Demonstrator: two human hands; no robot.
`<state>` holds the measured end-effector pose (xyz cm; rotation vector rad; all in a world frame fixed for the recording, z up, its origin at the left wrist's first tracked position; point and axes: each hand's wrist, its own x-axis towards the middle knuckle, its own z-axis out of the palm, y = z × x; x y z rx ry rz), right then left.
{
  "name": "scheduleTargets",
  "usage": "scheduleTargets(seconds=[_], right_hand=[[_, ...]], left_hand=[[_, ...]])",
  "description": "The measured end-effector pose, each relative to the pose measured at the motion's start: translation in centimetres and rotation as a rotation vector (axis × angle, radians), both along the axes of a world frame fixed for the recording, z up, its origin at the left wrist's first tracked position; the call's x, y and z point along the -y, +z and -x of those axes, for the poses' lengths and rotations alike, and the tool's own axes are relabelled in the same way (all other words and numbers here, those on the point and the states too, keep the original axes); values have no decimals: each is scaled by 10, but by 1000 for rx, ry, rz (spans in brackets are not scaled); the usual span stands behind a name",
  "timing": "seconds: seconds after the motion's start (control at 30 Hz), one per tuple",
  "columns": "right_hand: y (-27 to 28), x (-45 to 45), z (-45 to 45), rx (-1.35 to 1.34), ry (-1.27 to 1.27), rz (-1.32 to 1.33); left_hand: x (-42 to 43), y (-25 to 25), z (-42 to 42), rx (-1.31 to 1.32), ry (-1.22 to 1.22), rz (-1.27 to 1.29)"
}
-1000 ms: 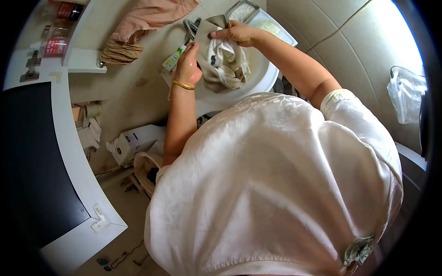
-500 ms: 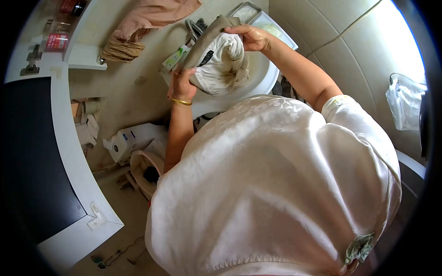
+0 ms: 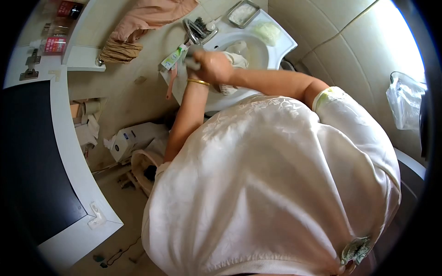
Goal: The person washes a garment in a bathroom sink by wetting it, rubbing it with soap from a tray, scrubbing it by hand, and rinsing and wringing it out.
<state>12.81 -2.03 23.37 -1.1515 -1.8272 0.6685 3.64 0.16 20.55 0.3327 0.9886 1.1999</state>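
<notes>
A wet white-and-grey garment (image 3: 235,60) hangs from my hands into the white washbasin (image 3: 263,57). Its grey part is bunched up and blurred at the hands. My right hand (image 3: 214,66) is closed in a fist on the cloth, smeared by motion, and lies across my left hand (image 3: 195,73). The left hand, with a gold bangle at its wrist, grips the bunched cloth; its fingers are mostly hidden behind the right.
Behind the hands are a faucet (image 3: 193,31), a green-and-white tube (image 3: 173,58) and a pink-handled brush (image 3: 171,85). A metal tray (image 3: 244,13) and a pale green lump (image 3: 267,33) sit on the basin rim. An open cabinet door (image 3: 62,138) stands left, above a bin (image 3: 142,168).
My right hand has come left and down onto the left hand. The garment, spread open between both hands before, is now bunched, with part hanging into the basin.
</notes>
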Motion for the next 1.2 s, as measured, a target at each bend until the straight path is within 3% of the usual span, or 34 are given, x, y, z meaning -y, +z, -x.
scheduleTargets(seconds=[0.07, 0.1, 0.23, 0.3, 0.37, 0.4, 0.47, 0.5, 0.57, 0.63, 0.67, 0.7, 0.73, 0.8, 0.83, 0.9, 0.93, 1.0, 1.03, 1.07, 1.13, 1.17, 1.2], right_hand=[[7, -45, -8, 8, -170, 290], [-15, -70, -4, 4, -375, 202], [-69, -25, 50, -45, -187, -181], [-60, -42, 33, 50, -235, -94], [-29, -75, 2, 139, -294, -18], [-6, -80, -12, 45, -360, 244], [0, -69, -12, -44, -331, 332], [-1, -55, -5, -25, -262, 185], [5, -3, 9, 8, -81, -94], [-8, -22, 8, 43, -183, -2], [-14, -44, 2, 62, -238, 37], [-11, -70, -10, 41, -336, 280], [-16, -73, -10, -65, -317, 301], [-8, -72, -15, -267, -291, 327], [3, -51, -7, -116, -335, 222], [-4, -19, 8, -41, -139, 63], [-2, -8, 9, 48, -75, -26], [-23, -44, 6, -12, -257, 99], [-3, -55, -7, -123, -373, 212], [2, -71, -20, -51, -406, 361], [7, -59, -16, -186, -352, 371], [-2, -47, -5, -111, -301, 226], [-12, -29, 8, -36, -247, 81]], left_hand=[[9, 16, -25, -165, 42, 6], [-1, -6, -18, -30, -28, -106], [-47, -73, 38, -978, -335, -674], [-36, -67, 32, -838, -277, -558], [-15, -14, -14, -76, -30, -83], [-10, -4, -18, 102, -120, -48], [-11, 14, -22, 31, -71, -94], [-15, 20, -18, -6, -20, -39], [-67, -104, 49, 514, -580, -569], [-43, -75, 22, 737, -546, -457], [-25, -37, -2, 460, -290, -272], [-7, 3, -27, 159, -82, -48], [-2, 15, -39, 130, -151, -230], [-5, 27, -37, -50, -7, -58], [-10, 33, -31, 54, -15, 14], [-45, -49, 23, 425, -643, -553], [-40, -51, 23, 412, -523, -439], [-31, -54, 9, 390, -292, -230], [1, 11, -34, -37, -28, 41], [10, 19, -46, 108, -90, -19], [0, 21, -43, -80, -26, 63], [-26, -24, -9, 177, -275, -192], [-32, -50, 4, 627, -348, -250]])
